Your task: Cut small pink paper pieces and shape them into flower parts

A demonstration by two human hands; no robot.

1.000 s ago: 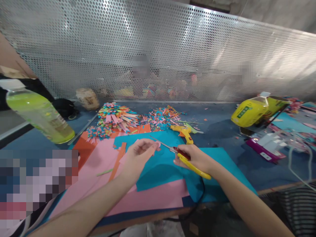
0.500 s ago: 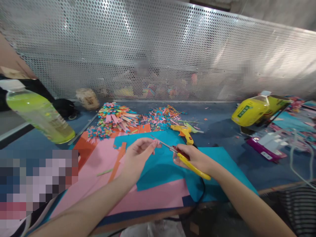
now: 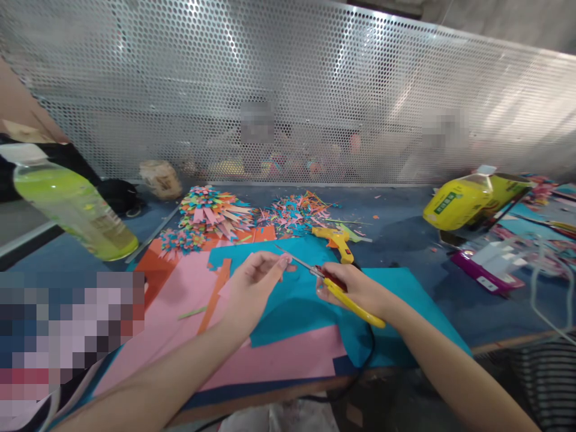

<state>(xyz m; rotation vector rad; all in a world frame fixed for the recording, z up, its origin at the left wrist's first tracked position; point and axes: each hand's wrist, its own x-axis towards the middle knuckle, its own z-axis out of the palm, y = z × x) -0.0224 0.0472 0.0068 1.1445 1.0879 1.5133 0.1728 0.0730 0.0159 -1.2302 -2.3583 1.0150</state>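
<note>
My right hand holds yellow-handled scissors, their blades pointing left toward my other hand. Between thumb and fingertips, my left hand pinches a small pink paper piece, mostly hidden by the fingers. The blade tips pass close by this piece; whether they touch it I cannot tell. Both hands are above a blue paper sheet. Pink sheets lie under and left of it, with an orange paper strip on top.
A yellow glue gun lies beyond the scissors. Behind are a spiky paper-strip ball and a heap of paper scraps. Drink bottles stand left and right. A purple power strip is at the right.
Hands and scissors hold nearly the same pose. The view has shifted very slightly. At the far right edge, an orange-and-dark object now shows over the scraps.
</note>
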